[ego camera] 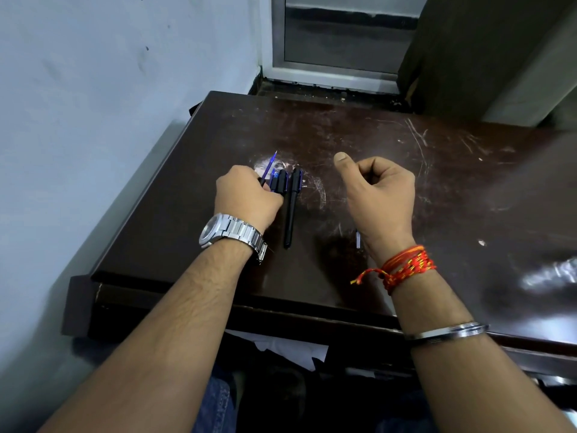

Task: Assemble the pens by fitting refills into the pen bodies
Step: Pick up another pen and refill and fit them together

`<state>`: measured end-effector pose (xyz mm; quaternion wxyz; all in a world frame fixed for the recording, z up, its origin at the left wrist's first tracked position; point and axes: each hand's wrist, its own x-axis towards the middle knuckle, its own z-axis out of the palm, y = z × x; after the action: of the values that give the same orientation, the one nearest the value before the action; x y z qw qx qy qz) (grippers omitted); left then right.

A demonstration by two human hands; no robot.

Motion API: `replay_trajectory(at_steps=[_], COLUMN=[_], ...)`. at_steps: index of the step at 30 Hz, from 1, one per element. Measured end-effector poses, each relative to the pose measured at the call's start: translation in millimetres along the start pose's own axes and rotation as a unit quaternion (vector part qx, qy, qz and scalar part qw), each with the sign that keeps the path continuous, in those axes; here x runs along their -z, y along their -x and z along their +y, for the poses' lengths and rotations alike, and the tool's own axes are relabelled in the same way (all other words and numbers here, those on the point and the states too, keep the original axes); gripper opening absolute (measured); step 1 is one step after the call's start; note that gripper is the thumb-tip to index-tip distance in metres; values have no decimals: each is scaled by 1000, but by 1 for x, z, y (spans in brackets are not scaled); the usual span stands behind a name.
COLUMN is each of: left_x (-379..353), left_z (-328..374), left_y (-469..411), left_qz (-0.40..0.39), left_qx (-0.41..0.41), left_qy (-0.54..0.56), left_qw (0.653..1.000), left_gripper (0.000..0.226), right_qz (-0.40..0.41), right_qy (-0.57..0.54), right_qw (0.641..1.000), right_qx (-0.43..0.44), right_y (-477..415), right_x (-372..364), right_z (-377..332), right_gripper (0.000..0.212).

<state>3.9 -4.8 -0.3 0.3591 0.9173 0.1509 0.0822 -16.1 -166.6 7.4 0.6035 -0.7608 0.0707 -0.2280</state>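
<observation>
Left hand [248, 198] pinches a blue refill [269, 168] beside black pens [289, 207]; right hand [382, 195] hovers curled.

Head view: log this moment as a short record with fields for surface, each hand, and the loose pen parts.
surface: dark scratched wooden table
left hand: wears a silver wristwatch, closed around a blue refill whose tip points away from the person
right hand: loosely curled above the table, thumb out, nothing visibly held; red thread band on wrist
pens: black capped pen lying alone; more black pens beside the left hand
small part: pale short piece near right wrist, too small to identify
</observation>
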Motion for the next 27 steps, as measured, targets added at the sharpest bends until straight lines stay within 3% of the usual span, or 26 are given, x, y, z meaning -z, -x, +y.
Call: replay_trajectory(at_steps=[14, 21, 24, 27], left_x=[-4, 3, 4, 2], left_z=[6, 10, 17, 23], left_y=[1, 6, 16, 31], left_qz=[15, 63, 79, 44], left_qx=[-2, -28, -41, -58], left_qy=[-11, 0, 38, 113], left_qw=[1000, 998, 995, 991], left_gripper=[22, 24, 20, 24], right_qz=[-10, -19, -72, -156], right_qy=[0, 11, -20, -114], right_qw=[1000, 1000, 994, 967], right_qx=[-2, -17, -77, -165], right_y=[2, 2, 3, 5], right_x=[-1, -1, -5, -9], right_z=[0, -1, -1, 0], right_gripper=[45, 44, 37, 29])
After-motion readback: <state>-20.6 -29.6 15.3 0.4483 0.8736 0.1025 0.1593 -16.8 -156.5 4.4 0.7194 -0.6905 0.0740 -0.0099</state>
